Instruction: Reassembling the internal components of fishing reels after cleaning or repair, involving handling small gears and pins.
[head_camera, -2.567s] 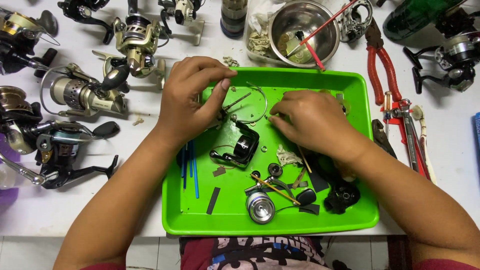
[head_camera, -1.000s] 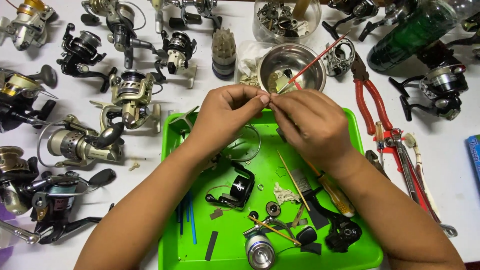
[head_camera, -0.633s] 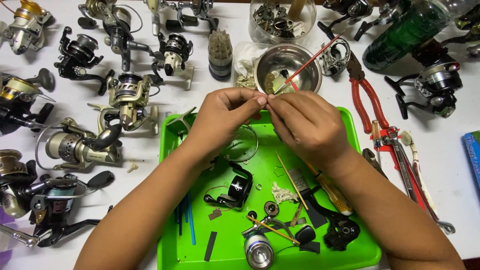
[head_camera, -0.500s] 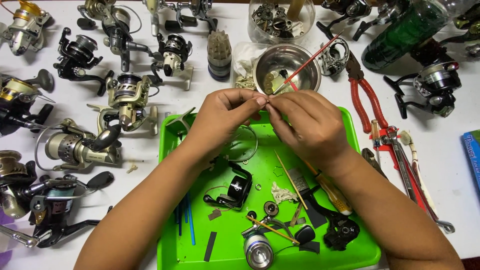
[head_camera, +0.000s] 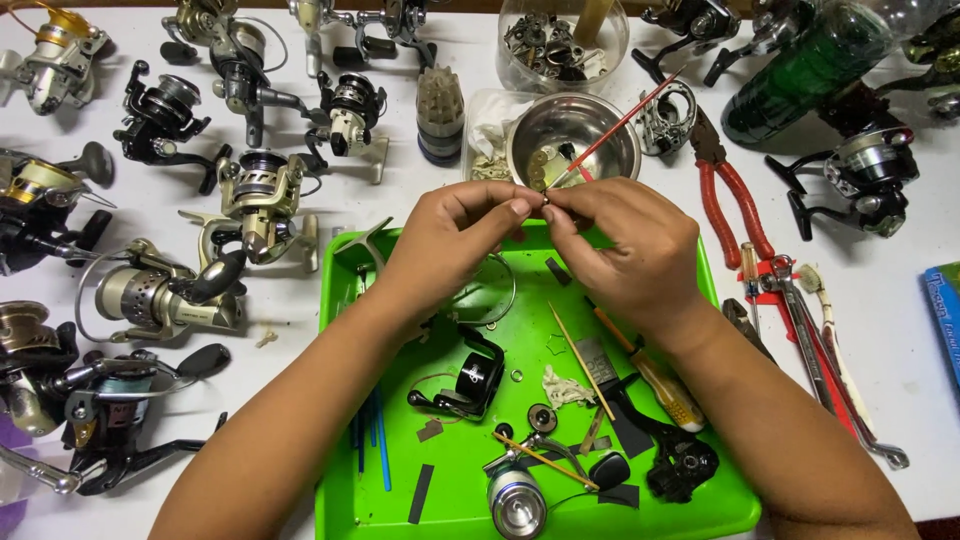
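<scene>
Two hands (head_camera: 545, 245) pinching small part (head_camera: 545, 200) between fingertips.

Single head view, looking steeply down from close above, fingertips (head_camera: 520, 207) meeting near centre, green tray (head_camera: 340, 400) just below them, steel bowl (head_camera: 610, 135) just beyond.

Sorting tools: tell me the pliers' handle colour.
Red; the pliers lie right of the green tray, head view.

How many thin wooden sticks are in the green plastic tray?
2. One thin wooden stick slants just below the right hand; the other lies near the shiny metal spool. Hands may hide more.
</scene>
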